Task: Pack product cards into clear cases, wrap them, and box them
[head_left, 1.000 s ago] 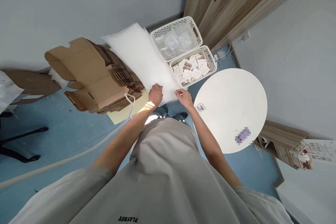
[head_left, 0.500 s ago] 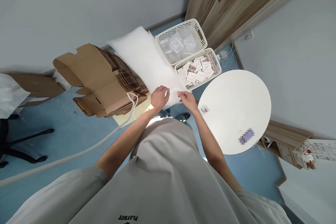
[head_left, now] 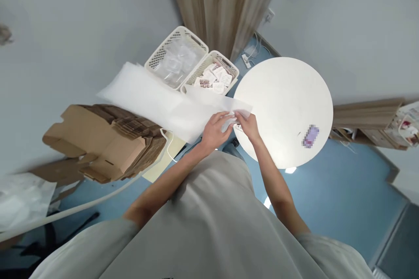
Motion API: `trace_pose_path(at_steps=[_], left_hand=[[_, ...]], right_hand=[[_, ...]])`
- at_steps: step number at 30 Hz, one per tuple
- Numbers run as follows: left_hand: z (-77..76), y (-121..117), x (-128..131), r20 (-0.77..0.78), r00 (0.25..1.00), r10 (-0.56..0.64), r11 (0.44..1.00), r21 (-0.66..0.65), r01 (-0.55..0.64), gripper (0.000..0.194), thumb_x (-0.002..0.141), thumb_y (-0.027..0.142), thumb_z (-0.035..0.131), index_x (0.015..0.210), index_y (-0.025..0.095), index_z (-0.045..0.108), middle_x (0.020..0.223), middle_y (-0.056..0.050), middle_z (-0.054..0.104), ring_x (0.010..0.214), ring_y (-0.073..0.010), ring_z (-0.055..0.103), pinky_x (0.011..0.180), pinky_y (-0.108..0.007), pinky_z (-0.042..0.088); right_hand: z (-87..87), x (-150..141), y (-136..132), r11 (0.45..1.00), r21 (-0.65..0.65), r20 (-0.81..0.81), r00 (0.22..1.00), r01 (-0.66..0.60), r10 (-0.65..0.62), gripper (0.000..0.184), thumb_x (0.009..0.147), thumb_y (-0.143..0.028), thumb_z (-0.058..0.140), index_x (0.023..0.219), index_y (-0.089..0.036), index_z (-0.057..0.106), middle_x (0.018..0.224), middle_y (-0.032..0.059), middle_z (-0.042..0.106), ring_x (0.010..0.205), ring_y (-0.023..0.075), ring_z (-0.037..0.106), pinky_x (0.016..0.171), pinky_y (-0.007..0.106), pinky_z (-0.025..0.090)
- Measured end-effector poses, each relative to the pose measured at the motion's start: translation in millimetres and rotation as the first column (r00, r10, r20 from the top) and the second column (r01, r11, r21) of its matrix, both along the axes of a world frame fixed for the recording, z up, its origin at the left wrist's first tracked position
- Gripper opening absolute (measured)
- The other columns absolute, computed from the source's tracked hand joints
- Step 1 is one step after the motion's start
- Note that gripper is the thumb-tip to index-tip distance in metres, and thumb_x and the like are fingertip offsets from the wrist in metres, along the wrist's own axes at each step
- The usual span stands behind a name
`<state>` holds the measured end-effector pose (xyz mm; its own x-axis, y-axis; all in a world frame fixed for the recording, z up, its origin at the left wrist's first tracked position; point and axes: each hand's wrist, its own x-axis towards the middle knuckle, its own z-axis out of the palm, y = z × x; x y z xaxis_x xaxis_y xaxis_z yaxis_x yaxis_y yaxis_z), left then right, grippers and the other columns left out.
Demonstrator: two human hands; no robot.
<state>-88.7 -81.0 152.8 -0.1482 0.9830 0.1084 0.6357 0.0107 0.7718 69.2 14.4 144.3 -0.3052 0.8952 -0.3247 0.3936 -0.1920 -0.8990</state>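
A thin, translucent white packing sheet [head_left: 240, 105] is raised at its near end, off a thick white stack [head_left: 147, 98] of the same material. My right hand [head_left: 249, 127] pinches the sheet's near edge between thumb and fingers. Close beside it, my left hand [head_left: 216, 131] is curled at the same edge, fingertips and thumb closed on the sheet. The sheet's far part overlaps the stack and the front of a white basket [head_left: 233, 66] of small printed cards [head_left: 218, 76].
Folded brown cardboard boxes [head_left: 101, 144] are piled at left, with a pale hose [head_left: 98, 198] running past them. Another white basket [head_left: 157, 52] holds clear plastic packs [head_left: 178, 59]. A round white table [head_left: 281, 100] stands at right, a blurred purple item [head_left: 310, 136] on it.
My hands have closed on the sheet's edge and lifted it toward the round table. The camera view has turned, so the stack, baskets and boxes sit farther left.
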Motion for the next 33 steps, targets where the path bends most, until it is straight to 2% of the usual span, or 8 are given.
trace_pose_path(at_steps=[4,9,13,17,22,27,30,33], left_hand=[[-13.5,30,20,-0.091,0.989,-0.113,0.994,-0.010,0.113,0.058,0.109,0.055,0.053,0.158,0.025,0.054,0.169,-0.014,0.047,0.161,-0.0338,0.037,0.131,-0.057,0.036],[-48.4,66,49,-0.181,0.934,-0.307,0.943,-0.193,0.272,0.081,0.105,0.063,0.054,0.172,0.023,0.032,0.182,-0.015,0.021,0.169,-0.0391,0.016,0.133,-0.061,0.026],[-77.6,82,80,-0.223,0.851,-0.476,0.850,-0.364,0.380,0.082,0.104,0.058,0.056,0.171,0.017,0.033,0.182,-0.018,0.021,0.169,-0.0396,0.018,0.134,-0.059,0.024],[-99.2,87,118,-0.250,0.784,-0.567,0.785,-0.451,0.424,0.074,0.106,0.048,0.052,0.170,0.016,0.035,0.181,-0.018,0.025,0.169,-0.0393,0.018,0.134,-0.058,0.024],[-120.1,91,154,-0.291,0.765,-0.575,0.759,-0.538,0.366,0.074,0.105,0.041,0.050,0.171,0.011,0.032,0.180,-0.022,0.026,0.168,-0.0410,0.020,0.133,-0.060,0.026],[-136.2,95,150,-0.327,0.723,-0.608,0.696,-0.658,0.288,0.087,0.098,0.042,0.065,0.171,0.010,0.030,0.179,-0.027,0.024,0.166,-0.0446,0.024,0.132,-0.059,0.030],[-141.4,92,137,-0.327,0.689,-0.647,0.663,-0.688,0.296,0.093,0.095,0.046,0.071,0.172,0.014,0.030,0.177,-0.027,0.027,0.165,-0.0453,0.027,0.130,-0.060,0.033],[-144.4,84,128,-0.322,0.662,-0.677,0.637,-0.707,0.307,0.092,0.094,0.044,0.072,0.171,0.015,0.031,0.178,-0.027,0.026,0.164,-0.0450,0.029,0.129,-0.060,0.037]], right_hand=[[-6.9,82,-4,0.982,-0.011,0.015,0.982,0.189,-0.189,0.044,0.094,-0.059,0.068,0.102,-0.019,0.082,0.103,0.0085,0.083,0.102,0.0276,0.076,0.089,0.039,0.062],[-22.7,169,-13,0.946,-0.055,0.042,0.948,0.319,-0.317,0.044,0.090,-0.060,0.072,0.099,-0.018,0.083,0.103,0.0098,0.084,0.104,0.0290,0.075,0.085,0.037,0.061],[-47.1,224,-20,0.898,-0.108,0.062,0.904,0.427,-0.422,0.045,0.084,-0.061,0.077,0.094,-0.017,0.083,0.101,0.0104,0.084,0.097,0.0282,0.075,0.080,0.037,0.060],[-77.7,265,-29,0.828,-0.141,0.060,0.840,0.542,-0.540,0.046,0.081,-0.060,0.076,0.095,-0.017,0.081,0.102,0.0106,0.083,0.097,0.0272,0.075,0.078,0.036,0.060],[-118.7,292,-42,0.661,-0.216,0.059,0.685,0.719,-0.726,0.048,0.078,-0.058,0.076,0.100,-0.016,0.077,0.106,0.0116,0.082,0.096,0.0258,0.076,0.078,0.036,0.062],[-149.2,288,-59,0.527,-0.318,-0.052,0.540,0.788,-0.840,0.042,0.077,-0.051,0.075,0.101,-0.017,0.071,0.111,0.0126,0.079,0.100,0.0231,0.076,0.087,0.037,0.064],[-156.8,279,-69,0.515,-0.345,-0.044,0.535,0.785,-0.844,0.043,0.077,-0.052,0.073,0.102,-0.017,0.069,0.113,0.0128,0.078,0.101,0.0225,0.075,0.088,0.038,0.064],[-159.2,276,-78,0.560,-0.330,0.037,0.603,0.760,-0.797,0.049,0.078,-0.061,0.071,0.099,-0.017,0.069,0.108,0.0123,0.079,0.096,0.0225,0.074,0.084,0.037,0.063]])
